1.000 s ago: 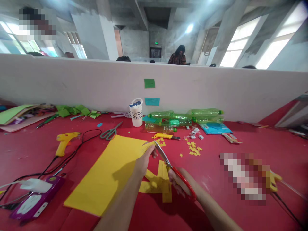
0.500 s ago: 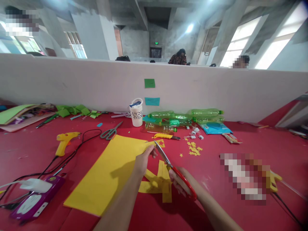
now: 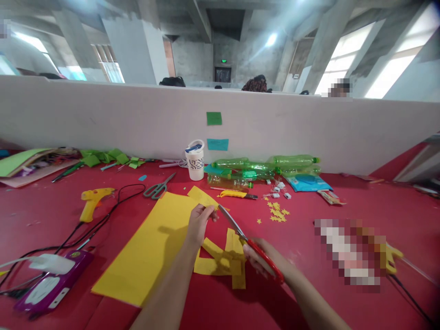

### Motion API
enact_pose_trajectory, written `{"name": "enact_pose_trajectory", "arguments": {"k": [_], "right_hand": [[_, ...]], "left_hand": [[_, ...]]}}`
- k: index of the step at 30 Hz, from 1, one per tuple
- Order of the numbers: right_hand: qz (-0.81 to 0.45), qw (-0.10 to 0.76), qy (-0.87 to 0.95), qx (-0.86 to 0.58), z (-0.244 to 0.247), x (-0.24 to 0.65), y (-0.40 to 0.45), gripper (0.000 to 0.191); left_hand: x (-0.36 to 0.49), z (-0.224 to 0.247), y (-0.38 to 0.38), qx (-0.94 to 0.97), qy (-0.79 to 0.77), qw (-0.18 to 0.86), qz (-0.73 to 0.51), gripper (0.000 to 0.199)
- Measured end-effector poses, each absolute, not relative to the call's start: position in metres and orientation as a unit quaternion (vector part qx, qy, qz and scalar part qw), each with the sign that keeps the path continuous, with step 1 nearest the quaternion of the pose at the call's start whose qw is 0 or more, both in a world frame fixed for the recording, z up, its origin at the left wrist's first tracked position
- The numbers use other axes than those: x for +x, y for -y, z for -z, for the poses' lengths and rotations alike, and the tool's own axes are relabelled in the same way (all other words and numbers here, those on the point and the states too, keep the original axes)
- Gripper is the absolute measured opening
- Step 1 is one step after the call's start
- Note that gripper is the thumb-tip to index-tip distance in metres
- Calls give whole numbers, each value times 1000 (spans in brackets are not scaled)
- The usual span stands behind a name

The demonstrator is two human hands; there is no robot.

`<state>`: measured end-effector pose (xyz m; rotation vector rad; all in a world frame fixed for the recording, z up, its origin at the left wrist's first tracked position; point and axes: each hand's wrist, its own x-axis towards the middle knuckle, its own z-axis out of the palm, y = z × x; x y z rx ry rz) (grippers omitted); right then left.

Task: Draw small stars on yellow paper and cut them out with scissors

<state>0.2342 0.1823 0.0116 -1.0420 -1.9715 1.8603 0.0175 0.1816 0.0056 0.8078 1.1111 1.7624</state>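
Pinched between the fingers of my left hand [image 3: 202,220] is a yellow paper strip [image 3: 202,197], which slants up and left above the hand. My right hand [image 3: 259,257] grips the red-handled scissors [image 3: 264,259]; their blades point up and left, with the tips beside my left fingertips. A large yellow sheet [image 3: 147,247] lies left of my left hand. Several yellow paper pieces [image 3: 237,256] overlap on the red table between my forearms. Small yellow stars [image 3: 277,211] are scattered to the right, beyond the scissors.
A yellow glue gun [image 3: 90,204], grey scissors [image 3: 158,189] and a purple power strip [image 3: 55,284] lie left. Behind the hands are a white cup [image 3: 195,162], a yellow cutter [image 3: 237,195] and green bottles [image 3: 264,167]. A white partition [image 3: 137,119] spans the back.
My left hand has moved slightly left, and the yellow strip in it has swung to slant up and left. The scissors have shifted little.
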Motion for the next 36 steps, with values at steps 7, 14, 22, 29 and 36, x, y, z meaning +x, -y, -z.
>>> {"name": "enact_pose_trajectory", "arguments": {"k": [7,14,22,29,36], "right_hand": [[-627,121,679,-361,-13,238,-185,36],[-627,106,672,-380,-14,241,-187,34],[-627,86,678,-375,-23,244,-187,40],[-652,115,654,-366,-12,238,-185,41],[-646,119,648,-385,-9,237,-186,43]], "left_hand": [[13,-6,-181,363,-471,448,-667,16],[11,-7,-180,382,-475,454,-649,15],[10,-9,-178,388,-464,469,-643,15],[16,-12,-177,398,-458,475,-638,18],[17,-15,-177,428,-446,477,-625,17]]}}
